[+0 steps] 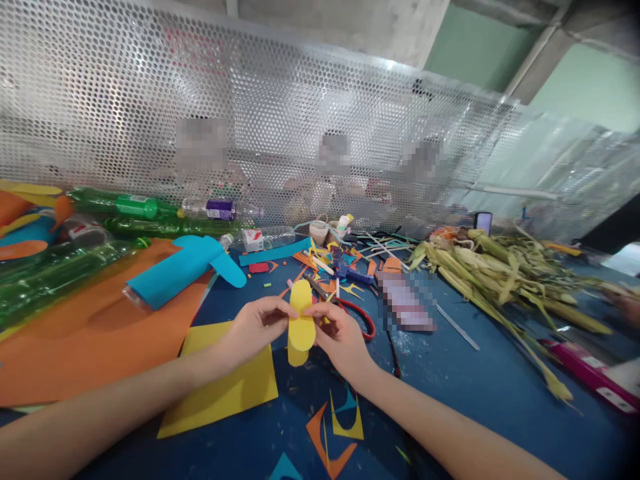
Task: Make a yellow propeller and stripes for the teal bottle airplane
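My hands (300, 327) pinch the yellow strips (302, 319); upper left, green bottles (115, 202) lie sideways, contents unclear, one cut off.

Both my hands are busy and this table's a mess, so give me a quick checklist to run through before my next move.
1. Yellow cutout held by left hand and right hand: ok.
2. Red-handled scissors well away from right hand: not ok, handles close by.
3. Apparent blue glue gun switched off: cannot tell.
4. Near table space free of scraps: not ok, orange offcut there.
5. Blue-wrapped bottle away from both hands: ok.
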